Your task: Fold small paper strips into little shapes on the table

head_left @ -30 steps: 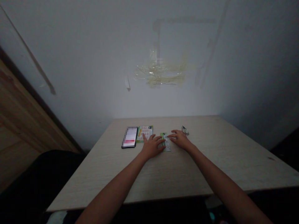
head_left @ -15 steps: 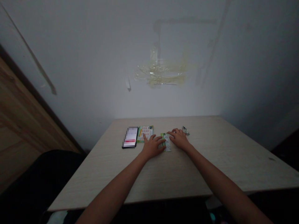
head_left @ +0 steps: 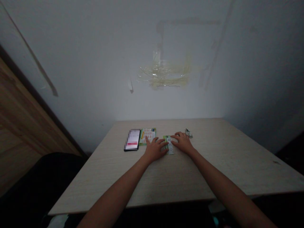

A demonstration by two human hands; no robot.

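Observation:
A small green and white printed paper (head_left: 170,147) lies flat on the table between my hands. My left hand (head_left: 155,150) rests with fingers spread, its fingertips on the paper's left edge. My right hand (head_left: 182,142) lies over the paper's right side with its fingers stretched out and touching it. Behind my left hand is a larger green-edged printed sheet (head_left: 149,133), partly covered by the fingers. A crumpled small wrapper-like piece (head_left: 189,133) lies just beyond my right hand.
A phone (head_left: 132,140) with a lit, blurred screen lies left of the larger sheet. The pale wooden table (head_left: 204,177) meets a wall (head_left: 95,79) bearing peeling clear tape (head_left: 163,76). A dark rounded shape (head_left: 45,180) stands beside the table's left edge.
My right hand's fingers have shifted very slightly on the small paper. My left hand, the phone and the sheets stay where they were.

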